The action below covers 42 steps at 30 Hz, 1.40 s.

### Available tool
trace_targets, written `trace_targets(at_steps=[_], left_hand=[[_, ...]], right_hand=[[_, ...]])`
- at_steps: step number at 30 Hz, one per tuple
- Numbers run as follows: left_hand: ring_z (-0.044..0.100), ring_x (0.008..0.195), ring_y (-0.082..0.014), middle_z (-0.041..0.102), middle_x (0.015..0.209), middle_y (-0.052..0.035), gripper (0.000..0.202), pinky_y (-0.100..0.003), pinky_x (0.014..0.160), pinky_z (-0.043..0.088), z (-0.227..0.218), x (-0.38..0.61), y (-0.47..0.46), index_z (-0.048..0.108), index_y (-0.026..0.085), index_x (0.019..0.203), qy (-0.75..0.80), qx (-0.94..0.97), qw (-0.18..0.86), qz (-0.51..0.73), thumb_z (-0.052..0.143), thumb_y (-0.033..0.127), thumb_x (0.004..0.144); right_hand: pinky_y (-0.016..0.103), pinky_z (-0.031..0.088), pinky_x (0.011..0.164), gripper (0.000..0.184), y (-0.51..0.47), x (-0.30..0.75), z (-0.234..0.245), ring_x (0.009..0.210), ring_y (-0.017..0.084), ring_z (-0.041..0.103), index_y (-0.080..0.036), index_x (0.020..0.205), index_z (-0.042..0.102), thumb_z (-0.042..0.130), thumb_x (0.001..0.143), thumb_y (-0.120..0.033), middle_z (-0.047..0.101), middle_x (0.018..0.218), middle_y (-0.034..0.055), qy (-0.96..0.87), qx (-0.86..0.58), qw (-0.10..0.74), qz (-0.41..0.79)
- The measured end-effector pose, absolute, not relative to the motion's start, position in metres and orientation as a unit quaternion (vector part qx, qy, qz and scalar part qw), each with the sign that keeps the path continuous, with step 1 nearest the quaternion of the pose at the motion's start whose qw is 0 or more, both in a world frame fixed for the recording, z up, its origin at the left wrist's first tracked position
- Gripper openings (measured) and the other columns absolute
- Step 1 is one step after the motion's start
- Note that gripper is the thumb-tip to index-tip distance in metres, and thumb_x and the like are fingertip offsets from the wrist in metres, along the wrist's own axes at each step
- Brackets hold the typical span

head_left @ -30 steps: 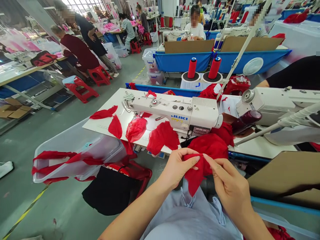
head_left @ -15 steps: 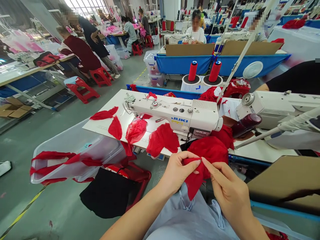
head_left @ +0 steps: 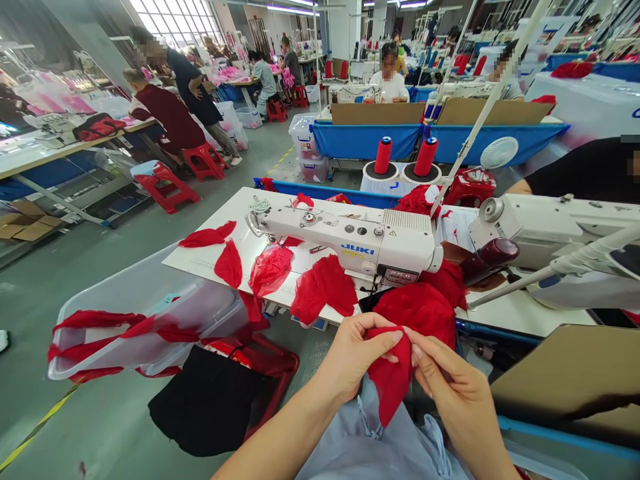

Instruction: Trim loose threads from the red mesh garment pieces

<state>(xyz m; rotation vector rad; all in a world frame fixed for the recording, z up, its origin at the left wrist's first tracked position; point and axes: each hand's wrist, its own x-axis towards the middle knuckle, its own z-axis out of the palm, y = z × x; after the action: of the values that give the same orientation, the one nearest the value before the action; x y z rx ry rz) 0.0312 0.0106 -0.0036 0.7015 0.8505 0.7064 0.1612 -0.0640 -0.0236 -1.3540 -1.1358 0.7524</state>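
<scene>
Left hand (head_left: 357, 350) and right hand (head_left: 453, 393) both pinch a red fabric piece (head_left: 390, 380) over the lap, below the counter (head_left: 210, 257). Far left, a clear plastic bin (head_left: 145, 293) has red fabric strips (head_left: 115, 327) draped over its rim.

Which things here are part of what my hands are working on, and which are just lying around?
In hand:
- red fabric piece, pinched by left hand and right hand
- red fabric pile behind it

Lying about:
- sewing machine
- red cut pieces on table
- plastic bin
- thread cones
</scene>
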Motion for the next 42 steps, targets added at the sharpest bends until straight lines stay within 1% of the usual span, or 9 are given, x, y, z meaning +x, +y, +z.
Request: trace_targets(at_steps=[3,7,11,20,25,31,36,39,42], left_hand=[[0.058,0.054,-0.0077,0.065,0.061,0.0008,0.035,-0.017,0.053,0.047,-0.004,0.032,0.010,0.070,0.012,0.067,0.392,0.314,0.802,0.324,0.089,0.037,0.053],[0.059,0.056,-0.0079,0.066,0.063,0.0003,0.034,-0.018,0.054,0.048,-0.005,0.032,0.009,0.071,0.012,0.068,0.396,0.313,0.801,0.323,0.089,0.036,0.053],[0.059,0.056,-0.0081,0.066,0.064,0.0003,0.033,-0.019,0.055,0.049,-0.004,0.032,0.006,0.071,0.012,0.069,0.399,0.336,0.785,0.334,0.088,0.038,0.056],[0.060,0.055,-0.0086,0.068,0.065,-0.0010,0.033,-0.020,0.056,0.050,-0.003,0.030,0.005,0.072,0.012,0.071,0.392,0.349,0.784,0.333,0.087,0.038,0.057],[0.060,0.058,-0.0101,0.069,0.068,-0.0023,0.035,-0.020,0.056,0.050,-0.005,0.030,0.005,0.074,0.012,0.072,0.404,0.341,0.784,0.326,0.088,0.040,0.056],[0.060,0.054,-0.0098,0.068,0.065,-0.0013,0.035,-0.022,0.057,0.050,-0.007,0.028,0.002,0.074,0.012,0.074,0.407,0.379,0.761,0.335,0.086,0.041,0.058],[0.060,0.053,-0.0092,0.069,0.064,-0.0012,0.031,-0.020,0.055,0.048,-0.005,0.027,0.003,0.073,0.012,0.074,0.391,0.380,0.771,0.329,0.084,0.038,0.062],[0.060,0.055,-0.0093,0.067,0.062,-0.0007,0.031,-0.020,0.055,0.048,-0.003,0.028,0.004,0.071,0.012,0.071,0.379,0.363,0.786,0.326,0.085,0.038,0.061],[0.059,0.055,-0.0089,0.066,0.059,-0.0001,0.032,-0.019,0.056,0.048,-0.002,0.028,0.004,0.069,0.012,0.068,0.367,0.346,0.801,0.323,0.086,0.039,0.060]], right_hand=[[0.018,0.043,0.041,0.027,-0.065,0.163,-0.023,0.048,0.010,0.051,-0.026,0.110,0.075,0.060,0.088,-0.023,0.057,0.066,-0.0003,-0.490,-0.574,0.573,0.321],[0.019,0.051,0.056,0.035,-0.066,0.169,-0.016,0.061,0.011,0.061,-0.027,0.117,0.072,0.055,0.089,-0.014,0.064,0.075,0.0023,-0.601,-0.564,0.529,0.202],[0.017,0.053,0.059,0.040,-0.068,0.170,-0.010,0.064,0.011,0.064,-0.026,0.119,0.071,0.051,0.089,-0.008,0.066,0.079,0.0037,-0.641,-0.565,0.504,0.128],[0.020,0.054,0.056,0.035,-0.070,0.164,-0.015,0.060,0.012,0.063,-0.027,0.118,0.071,0.054,0.090,-0.012,0.065,0.072,0.0006,-0.587,-0.581,0.530,0.191],[0.018,0.054,0.058,0.040,-0.071,0.169,-0.012,0.066,0.012,0.066,-0.026,0.120,0.070,0.052,0.089,-0.009,0.068,0.083,0.0044,-0.646,-0.563,0.500,0.132],[0.017,0.054,0.063,0.043,-0.071,0.166,-0.009,0.068,0.011,0.066,-0.025,0.120,0.070,0.052,0.087,-0.004,0.068,0.082,0.0040,-0.650,-0.566,0.498,0.098],[0.019,0.049,0.051,0.034,-0.073,0.161,-0.016,0.061,0.012,0.061,-0.027,0.114,0.073,0.057,0.088,-0.012,0.065,0.074,0.0030,-0.569,-0.571,0.550,0.215],[0.019,0.040,0.041,0.025,-0.074,0.156,-0.022,0.050,0.010,0.051,-0.029,0.108,0.076,0.063,0.087,-0.023,0.060,0.067,0.0012,-0.457,-0.565,0.596,0.342],[0.017,0.029,0.036,0.019,-0.072,0.151,-0.023,0.041,0.006,0.038,-0.030,0.096,0.080,0.075,0.078,-0.035,0.053,0.056,-0.0016,-0.313,-0.532,0.643,0.454]])
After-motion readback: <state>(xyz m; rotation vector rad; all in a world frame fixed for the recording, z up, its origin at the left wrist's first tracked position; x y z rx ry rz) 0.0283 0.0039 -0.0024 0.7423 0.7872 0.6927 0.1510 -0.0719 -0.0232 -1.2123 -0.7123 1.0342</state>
